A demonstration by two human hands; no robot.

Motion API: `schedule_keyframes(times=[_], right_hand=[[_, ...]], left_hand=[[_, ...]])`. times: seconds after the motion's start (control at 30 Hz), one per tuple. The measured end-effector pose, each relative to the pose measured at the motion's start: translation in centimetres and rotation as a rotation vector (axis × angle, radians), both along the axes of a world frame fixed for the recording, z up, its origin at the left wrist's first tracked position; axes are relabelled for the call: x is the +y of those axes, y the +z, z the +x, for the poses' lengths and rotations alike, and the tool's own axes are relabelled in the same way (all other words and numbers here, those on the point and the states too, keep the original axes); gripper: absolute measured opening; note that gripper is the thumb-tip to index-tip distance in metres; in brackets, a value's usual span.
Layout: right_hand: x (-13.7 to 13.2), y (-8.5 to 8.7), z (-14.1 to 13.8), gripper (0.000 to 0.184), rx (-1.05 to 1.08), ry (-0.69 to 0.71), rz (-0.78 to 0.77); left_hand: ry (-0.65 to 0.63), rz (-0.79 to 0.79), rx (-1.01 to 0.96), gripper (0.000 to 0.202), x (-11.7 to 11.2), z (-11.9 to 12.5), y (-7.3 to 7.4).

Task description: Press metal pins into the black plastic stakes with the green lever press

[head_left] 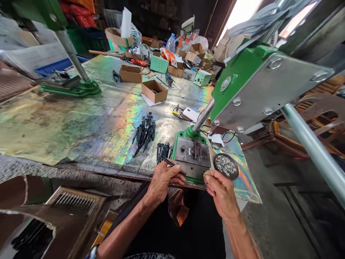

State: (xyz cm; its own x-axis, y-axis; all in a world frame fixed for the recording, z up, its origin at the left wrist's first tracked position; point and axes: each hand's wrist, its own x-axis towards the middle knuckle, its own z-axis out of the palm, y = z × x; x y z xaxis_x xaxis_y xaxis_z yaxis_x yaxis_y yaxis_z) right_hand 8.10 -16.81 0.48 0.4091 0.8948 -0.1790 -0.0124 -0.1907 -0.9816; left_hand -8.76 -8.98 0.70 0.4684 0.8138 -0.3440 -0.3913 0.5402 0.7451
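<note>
At the front edge of the green hand press, my left hand [164,180] is closed around a slim black part [169,162], which points up and to the left. My right hand [219,189] is pinched together just right of the press base, its fingertips on something too small to make out. Between and beyond the hands lies the metal press plate [181,154] with a small fixture [198,151] bolted on it. To the right of the plate sits a round dish [237,174] of small silvery pins. More black parts [161,150] lie against the base's left side.
A larger pile of black parts [145,133] lies left of the press. Overhead at right hangs the press head [256,86] with its long lever [312,144]. A second green press [72,90] stands far left. Open cardboard boxes [154,91] and clutter fill the table's back.
</note>
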Motion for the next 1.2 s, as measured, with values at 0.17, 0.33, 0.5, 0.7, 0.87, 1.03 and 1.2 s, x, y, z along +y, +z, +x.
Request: schedule_keyframes(times=[0.17,0.33,0.5,0.7,0.87,1.03,1.2], right_hand=[[-0.1,0.5,-3.0,0.023,0.043,0.117,0.009],[0.1,0.4,-3.6,0.023,-0.034,0.155,0.002],[0.3,0.3,-3.9,0.024,-0.054,0.157,0.005],[0.5,0.2,-4.0,0.024,-0.062,0.163,-0.008],[0.6,0.2,-4.0,0.024,-0.106,0.151,-0.006],[0.7,0.2,-4.3,0.023,-0.13,0.13,-0.017],[0.8,0.0,-4.8,0.024,-0.088,0.115,-0.025]], left_hand=[[0.042,-0.061,-0.071,0.036,-0.6,0.3,-0.4],[0.018,-0.097,-0.138,0.036,-0.7,0.3,-0.9],[0.007,-0.109,-0.164,0.037,-0.7,0.3,-0.9],[-0.002,-0.123,-0.168,0.037,-0.8,0.3,-0.9],[0.006,-0.12,-0.153,0.039,-0.8,0.3,-1.0],[0.047,-0.078,-0.116,0.039,-0.8,0.3,-0.8],[0.044,-0.065,-0.1,0.037,-0.9,0.3,-0.9]])
